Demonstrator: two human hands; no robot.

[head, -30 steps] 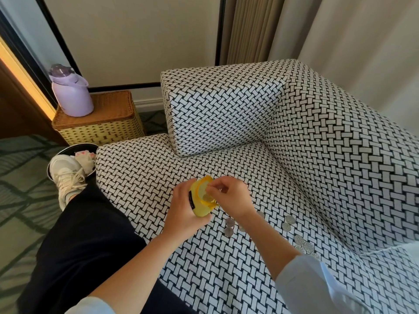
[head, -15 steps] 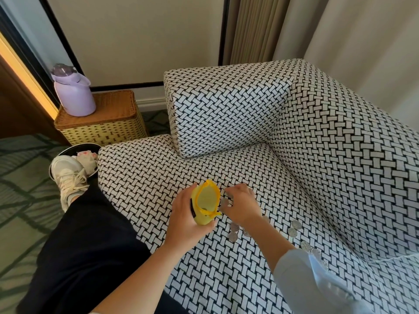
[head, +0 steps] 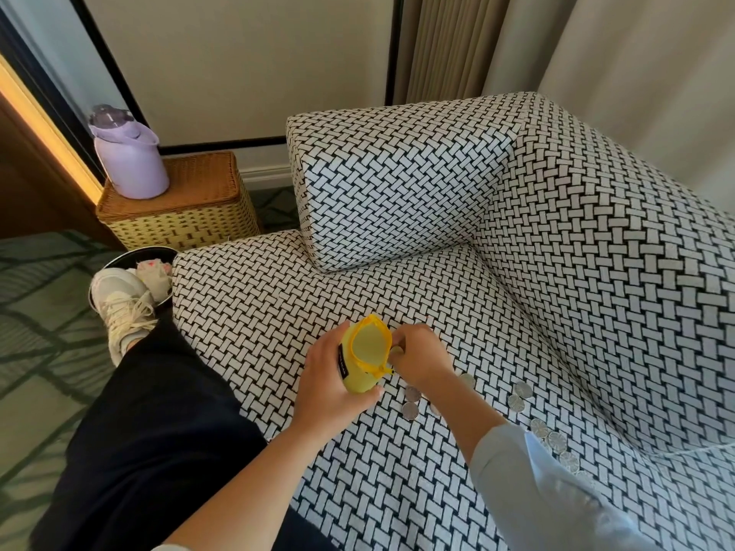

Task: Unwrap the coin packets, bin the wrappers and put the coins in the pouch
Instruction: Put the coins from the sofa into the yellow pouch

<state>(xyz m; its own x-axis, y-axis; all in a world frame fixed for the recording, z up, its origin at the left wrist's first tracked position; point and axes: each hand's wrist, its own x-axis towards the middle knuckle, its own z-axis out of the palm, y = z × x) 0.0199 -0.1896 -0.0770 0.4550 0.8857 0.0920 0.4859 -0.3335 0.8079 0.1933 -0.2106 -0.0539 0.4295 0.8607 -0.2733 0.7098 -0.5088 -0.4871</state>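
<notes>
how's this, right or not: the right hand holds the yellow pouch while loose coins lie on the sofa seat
Wrong hand: the head view shows the left hand holds the yellow pouch while loose coins lie on the sofa seat.

The pouch (head: 364, 353) is small and yellow, with a black label on its side. Its zip is undone and the mouth gapes wide, tilted upward to show a pale yellow lining. The left hand (head: 330, 385) grips it round the body over the sofa seat (head: 254, 296). Silver coins (head: 521, 391) lie flat and loose on the seat: two just below the pouch, the rest scattered further right, several in a short row. The black bin (head: 135, 254) stands on the floor at the seat's far end, with crumpled pale wrappers (head: 153, 276) inside.
</notes>
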